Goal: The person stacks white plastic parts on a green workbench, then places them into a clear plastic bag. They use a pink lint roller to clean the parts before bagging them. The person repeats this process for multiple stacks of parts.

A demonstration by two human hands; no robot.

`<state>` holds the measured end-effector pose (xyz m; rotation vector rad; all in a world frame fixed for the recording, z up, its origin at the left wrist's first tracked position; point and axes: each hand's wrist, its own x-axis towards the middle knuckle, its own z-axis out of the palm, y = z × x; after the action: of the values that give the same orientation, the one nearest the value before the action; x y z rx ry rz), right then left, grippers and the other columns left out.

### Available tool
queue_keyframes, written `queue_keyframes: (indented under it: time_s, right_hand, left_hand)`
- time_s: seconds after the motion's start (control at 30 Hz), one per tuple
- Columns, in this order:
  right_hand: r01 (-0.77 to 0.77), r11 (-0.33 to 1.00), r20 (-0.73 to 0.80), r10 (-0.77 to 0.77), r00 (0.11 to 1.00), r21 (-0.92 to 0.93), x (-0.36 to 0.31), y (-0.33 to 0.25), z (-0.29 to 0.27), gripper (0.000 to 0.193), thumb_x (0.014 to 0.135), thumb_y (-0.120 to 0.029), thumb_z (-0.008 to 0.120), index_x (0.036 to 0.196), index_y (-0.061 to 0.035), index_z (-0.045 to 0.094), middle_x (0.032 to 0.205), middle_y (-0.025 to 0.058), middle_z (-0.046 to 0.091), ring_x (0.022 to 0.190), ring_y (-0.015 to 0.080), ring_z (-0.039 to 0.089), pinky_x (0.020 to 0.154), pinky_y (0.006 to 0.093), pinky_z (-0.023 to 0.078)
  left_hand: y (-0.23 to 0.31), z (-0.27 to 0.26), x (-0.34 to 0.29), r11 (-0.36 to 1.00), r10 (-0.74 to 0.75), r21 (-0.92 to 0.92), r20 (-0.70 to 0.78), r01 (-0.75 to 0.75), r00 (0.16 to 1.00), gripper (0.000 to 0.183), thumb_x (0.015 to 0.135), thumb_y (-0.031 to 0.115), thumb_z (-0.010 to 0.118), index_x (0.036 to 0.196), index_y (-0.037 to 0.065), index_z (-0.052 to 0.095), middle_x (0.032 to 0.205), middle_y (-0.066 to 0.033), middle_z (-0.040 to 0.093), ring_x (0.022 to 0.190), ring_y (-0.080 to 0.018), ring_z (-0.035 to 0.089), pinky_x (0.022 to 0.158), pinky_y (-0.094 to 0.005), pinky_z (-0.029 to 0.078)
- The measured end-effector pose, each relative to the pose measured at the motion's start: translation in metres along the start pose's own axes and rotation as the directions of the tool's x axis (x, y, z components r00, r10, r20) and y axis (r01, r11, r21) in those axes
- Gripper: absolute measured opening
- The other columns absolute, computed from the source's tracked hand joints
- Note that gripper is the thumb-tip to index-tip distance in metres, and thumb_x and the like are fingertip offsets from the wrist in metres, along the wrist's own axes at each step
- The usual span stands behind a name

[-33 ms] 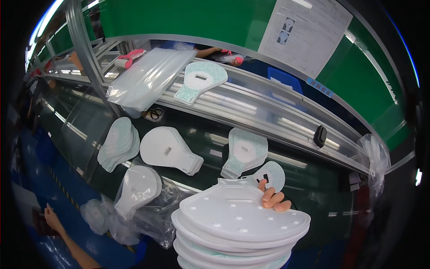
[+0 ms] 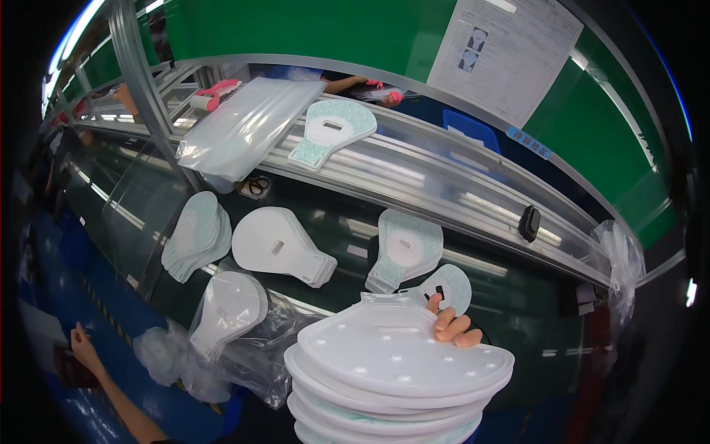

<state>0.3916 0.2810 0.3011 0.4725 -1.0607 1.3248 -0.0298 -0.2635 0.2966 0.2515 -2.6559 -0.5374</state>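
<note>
My right hand (image 2: 456, 328) is closed over the upper right rim of a thick stack of white rounded plastic panels (image 2: 392, 355). Only its fingers show; the palm is behind the stack. Low knobs dot the nearest panel, and pale green edges appear lower down. Out at the lower left, my left hand (image 2: 85, 349) is raised with fingers apart, nothing visible in them, near a white and dark shape I cannot make out. Just beyond the stack lies a round-ended panel with a black part (image 2: 447, 288).
Paddle-shaped panels lie in piles on the dark green belt: a green-patterned pile (image 2: 196, 237), a white pile (image 2: 281, 248), another patterned pile (image 2: 405, 248) and a bagged pile (image 2: 229, 311). Clear bags (image 2: 251, 122) rest on the metal rail (image 2: 414, 174). Across it, a co-worker's hand (image 2: 390, 101) holds something pink.
My left hand has risen slightly. My right hand and the stack stay almost still.
</note>
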Motion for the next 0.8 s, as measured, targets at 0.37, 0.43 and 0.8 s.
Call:
queue_keyframes:
  time_s: [0.37,0.43,0.8]
  right_hand:
    - [0.031,0.996,-0.007,-0.032,0.999,-0.083,-0.004,-0.011,0.007,0.007,0.089,-0.015,0.046,0.090,-0.0093,0.042,0.079,0.0107,0.049,0.084,0.0240,0.051,0.107,0.0547,0.017]
    - [0.024,0.997,-0.021,-0.026,0.999,-0.078,-0.004,-0.011,0.009,0.007,0.089,-0.015,0.046,0.091,-0.0093,0.042,0.079,0.0106,0.049,0.083,0.0236,0.050,0.107,0.0544,0.018]
    - [-0.009,0.998,-0.081,0.003,0.997,-0.065,-0.006,-0.020,0.015,0.010,0.090,-0.018,0.046,0.091,-0.0088,0.043,0.080,0.0107,0.048,0.084,0.0248,0.050,0.107,0.0529,0.018]
  left_hand:
    - [0.392,-0.117,-0.231,-0.058,0.996,-0.997,-0.054,-0.043,-0.077,0.073,0.080,0.061,0.047,0.110,-0.005,0.057,0.109,-0.0171,0.060,0.115,-0.0340,0.047,0.102,-0.0499,0.024]
    - [0.411,-0.135,-0.245,-0.097,0.989,-0.995,-0.095,-0.008,-0.115,0.065,0.086,0.055,0.041,0.107,-0.003,0.060,0.101,-0.0152,0.064,0.110,-0.0321,0.052,0.102,-0.0515,0.023]
    - [0.425,-0.135,-0.264,-0.182,0.950,-0.977,-0.204,0.110,-0.236,0.027,0.085,0.027,0.058,0.095,0.004,0.068,0.088,-0.0050,0.066,0.085,-0.0187,0.059,0.090,-0.0395,0.038]
